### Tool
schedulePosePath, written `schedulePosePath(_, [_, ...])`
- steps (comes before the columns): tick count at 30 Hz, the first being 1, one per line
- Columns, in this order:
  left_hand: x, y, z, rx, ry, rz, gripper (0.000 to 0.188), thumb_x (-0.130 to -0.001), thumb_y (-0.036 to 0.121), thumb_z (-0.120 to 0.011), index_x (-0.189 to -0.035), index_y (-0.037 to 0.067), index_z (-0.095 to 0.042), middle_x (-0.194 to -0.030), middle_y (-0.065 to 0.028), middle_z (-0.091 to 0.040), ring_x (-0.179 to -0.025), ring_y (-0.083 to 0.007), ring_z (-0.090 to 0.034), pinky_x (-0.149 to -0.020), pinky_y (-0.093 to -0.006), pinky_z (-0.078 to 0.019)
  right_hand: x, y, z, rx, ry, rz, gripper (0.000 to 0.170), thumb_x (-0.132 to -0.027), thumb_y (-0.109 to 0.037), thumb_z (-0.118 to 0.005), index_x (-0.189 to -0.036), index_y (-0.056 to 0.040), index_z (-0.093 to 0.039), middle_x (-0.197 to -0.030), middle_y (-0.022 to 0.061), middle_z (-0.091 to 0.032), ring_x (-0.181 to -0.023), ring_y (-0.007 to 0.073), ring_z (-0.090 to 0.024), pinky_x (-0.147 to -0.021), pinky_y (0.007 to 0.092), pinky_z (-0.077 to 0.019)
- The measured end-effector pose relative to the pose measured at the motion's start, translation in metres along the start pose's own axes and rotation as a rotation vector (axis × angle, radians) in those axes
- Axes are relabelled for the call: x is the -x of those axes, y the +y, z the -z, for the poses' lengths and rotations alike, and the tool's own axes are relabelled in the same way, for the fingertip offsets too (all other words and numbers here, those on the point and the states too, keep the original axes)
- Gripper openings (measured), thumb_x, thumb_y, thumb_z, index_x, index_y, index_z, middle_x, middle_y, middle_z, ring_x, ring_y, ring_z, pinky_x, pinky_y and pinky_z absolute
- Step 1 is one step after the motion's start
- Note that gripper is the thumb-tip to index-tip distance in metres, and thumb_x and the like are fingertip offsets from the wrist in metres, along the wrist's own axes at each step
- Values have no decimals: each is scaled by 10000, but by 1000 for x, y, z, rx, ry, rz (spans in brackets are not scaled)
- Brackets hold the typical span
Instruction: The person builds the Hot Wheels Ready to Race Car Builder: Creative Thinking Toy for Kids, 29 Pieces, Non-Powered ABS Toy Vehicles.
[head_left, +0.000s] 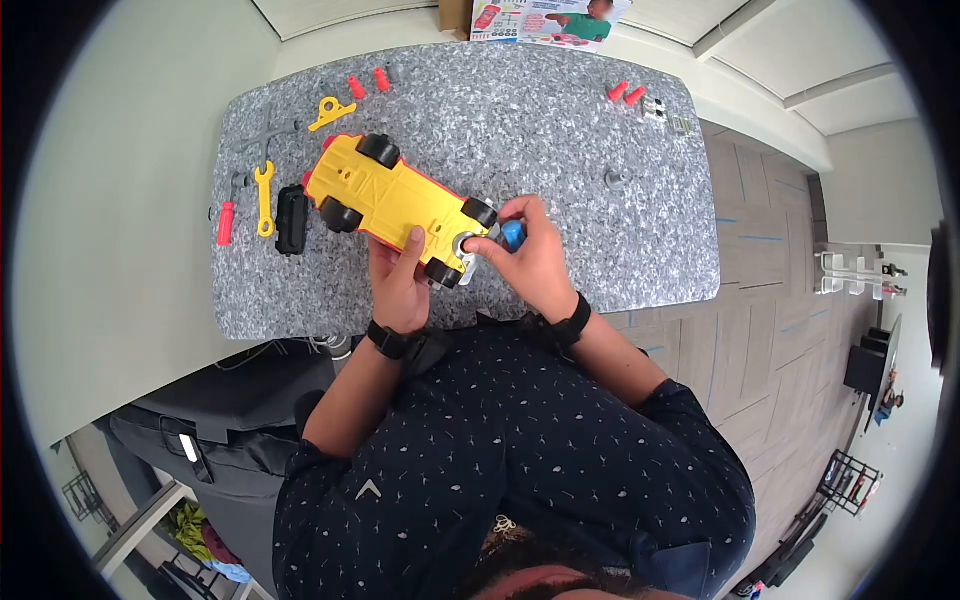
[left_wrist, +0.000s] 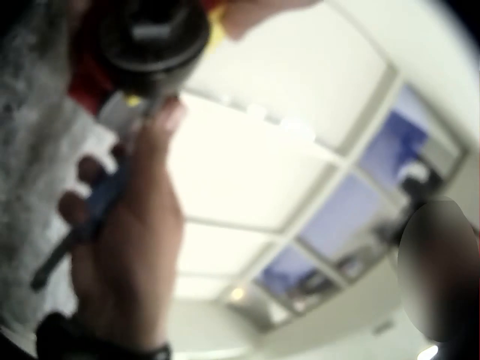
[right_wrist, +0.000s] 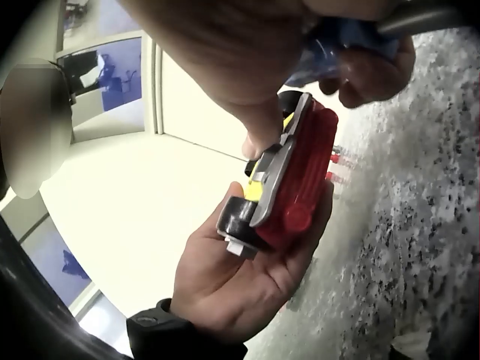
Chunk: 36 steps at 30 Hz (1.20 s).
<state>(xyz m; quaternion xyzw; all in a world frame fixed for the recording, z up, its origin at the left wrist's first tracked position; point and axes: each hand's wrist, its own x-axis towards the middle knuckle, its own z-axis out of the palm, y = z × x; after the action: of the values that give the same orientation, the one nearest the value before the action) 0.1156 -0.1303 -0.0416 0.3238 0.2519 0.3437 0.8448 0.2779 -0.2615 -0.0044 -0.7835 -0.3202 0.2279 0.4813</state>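
Observation:
A toy car point(head_left: 385, 195) is held underside up, its yellow base and black wheels showing in the head view. My left hand point(head_left: 400, 285) grips its near end from below, thumb on the base. In the right wrist view the car's red body and grey bumper point(right_wrist: 277, 180) rest in my left hand point(right_wrist: 232, 285). My right hand point(head_left: 535, 260) curls its fingers round a blue-handled tool point(head_left: 513, 236) with a dark shaft. The right thumb touches a grey round part point(head_left: 464, 240) between the end wheels. In the left wrist view, my right hand point(left_wrist: 131, 225) holds the tool beneath a blurred wheel point(left_wrist: 154, 41).
At the left of the speckled table point(head_left: 450, 120) lie a yellow wrench point(head_left: 264, 200), a black tray point(head_left: 292, 220), a red piece point(head_left: 226, 223) and a yellow part point(head_left: 330, 113). Red pieces point(head_left: 626, 93) lie at the back right, and a small grey piece point(head_left: 613, 179) nearer.

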Motion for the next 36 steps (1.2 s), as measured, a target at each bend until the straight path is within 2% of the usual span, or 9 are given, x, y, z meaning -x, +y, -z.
schedulePosePath(4, [2,1,-8,2,8,-21,553,-1127,103,-706,-1620,97,-454,-1526,-60,-649,-1388,-191,-652,-1159,-394,-546,-1,25,-7,-373,-49,116,457,-999,-301,-898,-1268,-44,-633,-993,18,-666,-884,110,-614,-771,309,-534])
schedulePosePath(7, [2,6,-11,8,22,-31,540,-1125,104,-709,-1609,90,-470,-1515,-57,-657,-1377,-186,-657,-1155,-387,-545,0,21,28,-598,-141,-232,424,-1036,-319,-857,-1292,-44,-660,-1033,27,-679,-922,110,-617,-793,314,-539])
schedulePosePath(11, [-1,7,1,12,53,-48,517,-1121,104,-716,-1588,78,-496,-1500,-58,-668,-1368,-181,-660,-1151,-378,-545,-5,27,74,440,154,165,465,-980,-329,-879,-1321,-58,-718,-1271,203,-688,-1002,334,-738,-827,435,-606])
schedulePosePath(18, [-2,6,-2,-4,9,-65,431,-1152,173,-680,-1555,79,-557,-1481,-46,-696,-1348,-182,-674,-1139,-392,-541,-24,89,109,809,343,155,597,-956,-230,-871,-1508,-101,-683,-1529,309,-603,-1209,483,-719,-936,527,-638])
schedulePosePath(21, [-3,6,-3,-24,13,-69,449,-1144,159,-690,-1564,88,-548,-1488,-43,-692,-1350,-181,-674,-1144,-391,-539,-40,99,118,781,323,198,490,-978,-166,-841,-1448,-83,-729,-1426,272,-694,-1124,426,-765,-904,468,-642])
schedulePosePath(26, [0,9,-6,-16,11,-80,491,-1128,133,-710,-1583,113,-527,-1497,-36,-681,-1355,-186,-671,-1148,-395,-539,-29,7,106,-93,-129,-96,253,-1050,-104,-771,-1294,-49,-806,-1160,132,-806,-915,200,-782,-864,338,-611])
schedulePosePath(29, [0,11,-9,-26,26,-54,559,-1115,88,-717,-1606,108,-451,-1525,-62,-643,-1366,-194,-665,-1133,-394,-563,-8,-30,70,-372,-404,115,223,-1086,-76,-728,-1300,-50,-788,-1034,33,-811,-883,100,-755,-790,323,-609])
schedulePosePath(32, [2,12,-12,-52,16,-24,578,-1115,80,-714,-1615,111,-426,-1535,-71,-632,-1379,-197,-657,-1141,-399,-559,-3,-29,37,-483,-480,130,203,-1057,-74,-755,-1258,-58,-746,-931,58,-788,-851,186,-792,-735,355,-600])
schedulePosePath(36, [3,12,-13,-90,13,-58,609,-1110,63,-716,-1625,114,-395,-1539,-83,-624,-1390,-201,-651,-1154,-407,-555,3,-23,17,43,-80,170,222,-977,-77,-812,-1129,-64,-651,-880,159,-719,-770,373,-745,-712,417,-576])
